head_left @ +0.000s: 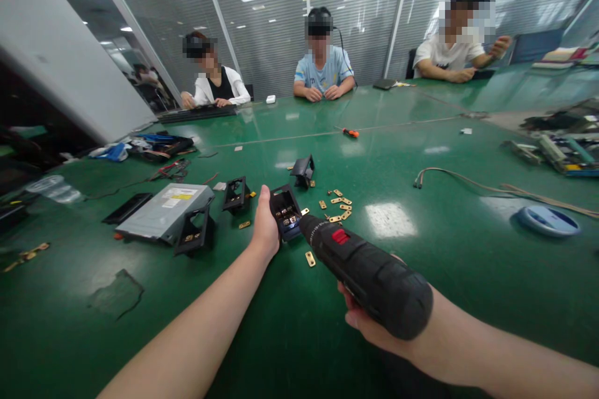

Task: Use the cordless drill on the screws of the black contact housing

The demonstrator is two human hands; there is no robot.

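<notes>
Showing metal parts [285, 219] inside, a black housing [282, 199] is being gripped at centre, over the desk [281, 330], by the left hand [266, 227], clasped at its nine-o'clock wall. From four o'clock, a black drill [367, 268] is pointed at it, firmly held by the right hand [367, 319]; contact can't be told. Brass pieces [189, 237] are seen in a second housing [206, 225] at nine o'clock, brass plates [335, 219] strewn toward three.

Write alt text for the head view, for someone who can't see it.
The wearer's right hand points a power drill at a black box held by the left hand, at a green table. Small gold-coloured plates lie nearby; three people sit across the table.
</notes>
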